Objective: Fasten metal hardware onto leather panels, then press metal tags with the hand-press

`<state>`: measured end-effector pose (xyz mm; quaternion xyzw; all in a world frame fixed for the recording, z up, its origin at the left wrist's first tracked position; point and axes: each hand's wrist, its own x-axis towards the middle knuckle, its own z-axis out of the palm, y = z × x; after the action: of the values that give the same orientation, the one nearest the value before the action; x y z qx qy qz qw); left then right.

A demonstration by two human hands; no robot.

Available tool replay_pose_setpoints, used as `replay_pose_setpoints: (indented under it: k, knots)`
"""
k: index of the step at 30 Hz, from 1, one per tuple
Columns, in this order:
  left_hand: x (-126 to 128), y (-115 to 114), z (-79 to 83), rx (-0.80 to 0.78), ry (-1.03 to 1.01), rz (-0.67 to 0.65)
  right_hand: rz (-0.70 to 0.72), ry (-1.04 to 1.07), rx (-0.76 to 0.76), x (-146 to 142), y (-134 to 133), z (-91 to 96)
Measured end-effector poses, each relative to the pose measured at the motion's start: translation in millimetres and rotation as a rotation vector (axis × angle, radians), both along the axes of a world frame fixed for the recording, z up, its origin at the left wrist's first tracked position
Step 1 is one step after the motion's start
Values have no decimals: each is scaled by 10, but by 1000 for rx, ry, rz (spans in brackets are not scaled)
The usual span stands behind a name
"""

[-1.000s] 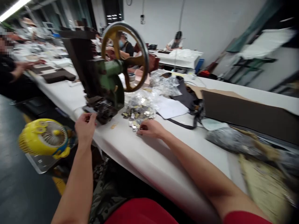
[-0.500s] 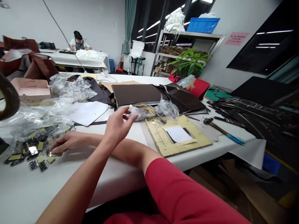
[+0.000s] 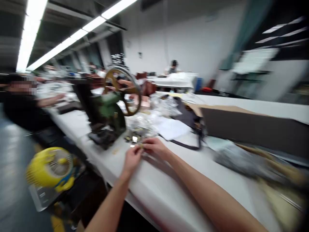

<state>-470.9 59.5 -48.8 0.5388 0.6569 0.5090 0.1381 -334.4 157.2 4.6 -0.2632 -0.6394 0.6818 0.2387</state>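
Observation:
My left hand (image 3: 132,159) and my right hand (image 3: 156,148) meet above the white table (image 3: 151,190), with the fingers of both closed. Between the fingertips is a small yellowish piece (image 3: 141,146), perhaps one of the metal plates with yellow backing. Blur hides its details. Just beyond the hands lies a pile of small shiny metal plates (image 3: 135,139), partly under clear plastic bags (image 3: 141,124). To the left of the hands stands a green hand press (image 3: 109,108) with a large wheel (image 3: 137,93).
White paper (image 3: 172,128) and a dark strap (image 3: 187,146) lie to the right of the plates. Brown sheets (image 3: 253,129) and a plastic bag (image 3: 238,161) are farther right. A yellow fan (image 3: 49,167) stands beside the table at left. A co-worker in black (image 3: 23,108) sits beyond it.
The view has swung left, bringing the press, fan and co-worker into sight. My right hand has lifted from the plates, and my left hand, open before, has come down to meet it.

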Motion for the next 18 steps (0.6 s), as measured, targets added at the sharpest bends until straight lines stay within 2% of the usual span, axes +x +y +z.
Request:
replay_pose_setpoints:
  k: [2,3,4,5,7,10,12,14,16,18]
  knots:
    - [-14,14,32,-85,-61,47,53,22,44,-33,80,-37]
    - [-16,10,54,-95,-44,108,-5,27,57,-58,139,-68]
    - [-10,-7,79,-136,-32,151,-155,14,35,-86,196,-101]
    - [5,-39,104,-147,-19,193,-232,16,11,-111,242,-133]
    - [51,-122,157,-97,-22,265,-292,32,-81,-147,275,-182]
    - [95,-207,226,71,-120,232,-189,-23,-178,-175,174,-203]
    - [85,-205,251,155,-192,190,-109,-89,-205,-196,51,-187]
    - [60,-174,254,225,-247,212,-76,-81,-209,-223,-70,-158]
    - [38,-142,240,278,-327,246,-96,-27,-151,-248,-161,-128]
    - [30,-123,220,296,-434,225,-112,2,-11,-268,-211,-109]
